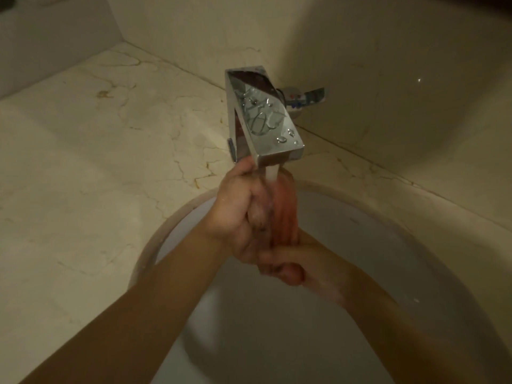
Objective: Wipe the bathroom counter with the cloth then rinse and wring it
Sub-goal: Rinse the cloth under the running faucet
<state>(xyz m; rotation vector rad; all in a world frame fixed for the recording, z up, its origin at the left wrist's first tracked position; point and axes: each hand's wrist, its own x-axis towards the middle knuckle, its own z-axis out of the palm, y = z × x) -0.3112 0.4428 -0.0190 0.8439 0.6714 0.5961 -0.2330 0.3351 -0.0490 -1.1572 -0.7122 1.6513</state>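
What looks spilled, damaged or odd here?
Nothing serious. The left hand and right hand hold the cloth under the running faucet over the sink. Water drops sit on the faucet top; brownish marks on the counter may be veining.

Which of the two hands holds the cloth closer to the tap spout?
The left hand: it grips the cloth just under the tap; the right hand holds the lower end.

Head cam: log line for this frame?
phase: rinse | cloth: under running faucet | left hand: grips cloth | right hand: grips cloth | over sink

cloth: orange-pink | counter: cream marble, brown veins | faucet: chrome | sink: white
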